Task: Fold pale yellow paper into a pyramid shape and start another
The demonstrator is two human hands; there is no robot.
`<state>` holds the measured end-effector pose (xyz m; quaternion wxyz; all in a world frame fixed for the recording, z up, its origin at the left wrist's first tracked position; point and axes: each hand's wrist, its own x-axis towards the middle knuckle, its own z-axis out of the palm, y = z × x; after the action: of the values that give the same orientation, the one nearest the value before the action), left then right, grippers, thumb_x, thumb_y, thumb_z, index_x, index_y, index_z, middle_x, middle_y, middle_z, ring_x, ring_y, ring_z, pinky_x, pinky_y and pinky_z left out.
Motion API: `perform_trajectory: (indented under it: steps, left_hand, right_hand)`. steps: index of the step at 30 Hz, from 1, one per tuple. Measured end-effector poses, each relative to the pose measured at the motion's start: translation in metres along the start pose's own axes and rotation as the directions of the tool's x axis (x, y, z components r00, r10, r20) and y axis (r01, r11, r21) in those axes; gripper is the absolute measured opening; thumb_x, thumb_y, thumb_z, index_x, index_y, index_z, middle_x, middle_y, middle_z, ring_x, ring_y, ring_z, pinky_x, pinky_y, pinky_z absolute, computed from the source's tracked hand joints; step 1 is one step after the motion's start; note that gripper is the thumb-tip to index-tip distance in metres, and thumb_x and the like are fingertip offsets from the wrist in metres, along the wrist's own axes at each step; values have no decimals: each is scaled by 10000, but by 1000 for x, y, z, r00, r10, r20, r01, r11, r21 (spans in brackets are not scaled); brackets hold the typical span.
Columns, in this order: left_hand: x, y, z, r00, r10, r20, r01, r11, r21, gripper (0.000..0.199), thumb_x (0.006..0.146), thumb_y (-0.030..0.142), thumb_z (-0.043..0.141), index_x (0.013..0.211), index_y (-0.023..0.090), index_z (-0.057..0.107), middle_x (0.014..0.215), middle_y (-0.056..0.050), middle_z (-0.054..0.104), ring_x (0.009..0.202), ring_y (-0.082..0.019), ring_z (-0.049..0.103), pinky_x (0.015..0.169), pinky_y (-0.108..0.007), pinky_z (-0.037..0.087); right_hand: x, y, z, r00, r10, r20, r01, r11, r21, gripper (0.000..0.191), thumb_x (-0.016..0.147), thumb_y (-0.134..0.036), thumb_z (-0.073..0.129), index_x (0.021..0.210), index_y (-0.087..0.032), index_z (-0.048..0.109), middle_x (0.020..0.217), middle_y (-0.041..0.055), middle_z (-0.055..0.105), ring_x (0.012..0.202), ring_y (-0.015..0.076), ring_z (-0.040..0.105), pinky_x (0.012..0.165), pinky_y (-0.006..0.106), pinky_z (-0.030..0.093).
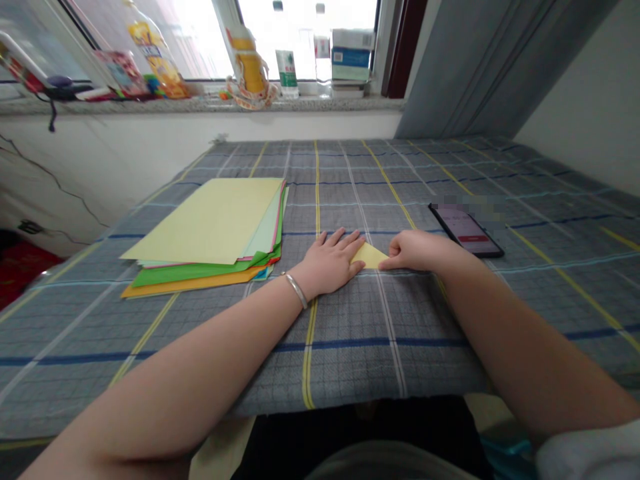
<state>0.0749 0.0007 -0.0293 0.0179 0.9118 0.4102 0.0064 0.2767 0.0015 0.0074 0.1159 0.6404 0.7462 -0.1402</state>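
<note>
Left hand [329,264], fingers spread, should hold the yellow paper [369,256] flat. Right hand [416,250] pinches its right corner; press gently.

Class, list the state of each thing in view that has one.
Small yellow paper: partly covered
Left hand: flattened over that paper
Right hand: curled at the paper's right corner
Multicoloured paper stack: edges uneven
Black rectangular phone: face up, screen lit
Round silver bangle: worn
Grey checked fabric cloth: spread
Grey fabric curtain: drawn aside

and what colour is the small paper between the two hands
The small paper is pale yellow; the head view, the only one, shows it.
</note>
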Motion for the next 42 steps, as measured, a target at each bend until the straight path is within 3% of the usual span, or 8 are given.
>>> perform_trajectory:
  steps: [9, 25, 33, 39, 42]
  left_hand:
    - [1, 1, 0, 1000, -15, 7, 15, 1000, 15, 599, 1005, 471, 275, 1534, 193, 232, 1604, -21, 212, 1466, -303, 198, 1175, -515, 197]
    - [1, -1, 3, 1000, 0, -27, 0, 1000, 4, 592, 1004, 468, 288, 1524, 185, 265, 1594, -25, 243, 1460, -303, 219, 1176, -509, 207]
    - [1, -1, 2, 1000, -7, -10, 7, 1000, -11, 591, 1004, 472, 286, 1527, 198, 257, 1596, -23, 235, 1467, -295, 204, 1176, -508, 201]
    - [1, -1, 1, 1000, -10, 6, 11, 1000, -18, 597, 1008, 470, 277, 1531, 185, 241, 1601, -34, 219, 1472, -294, 186, 1178, -499, 200]
    - [0, -1, 0, 1000, -14, 19, 15, 1000, -24, 594, 1010, 471, 271, 1534, 194, 231, 1604, -33, 209, 1477, -288, 173, 1180, -497, 188]
  right_hand:
    - [-4, 5, -6, 997, 20, 76, -24, 999, 42, 274, 767, -471, 638, 706, -206, 671, 688, 32, 673, 613, 169, 570, 530, 299, 324]
    - [-5, 19, -2, 997, 38, 69, -44, 996, 75, 210, 728, -432, 670, 670, -230, 668, 681, 28, 682, 624, 184, 589, 536, 306, 340]
    - [-8, 24, -2, 995, 33, 92, -46, 990, 136, 113, 723, -321, 666, 709, -219, 620, 672, 17, 660, 598, 161, 566, 518, 287, 339]
    - [-3, 41, 1, 987, -142, 80, 118, 960, 254, 20, 738, -239, 604, 750, -224, 608, 679, -1, 628, 601, 148, 536, 517, 276, 352]
    - [3, 43, 3, 975, -212, -68, 223, 915, 337, 85, 788, -284, 571, 818, -218, 615, 721, 9, 626, 649, 153, 544, 575, 276, 388]
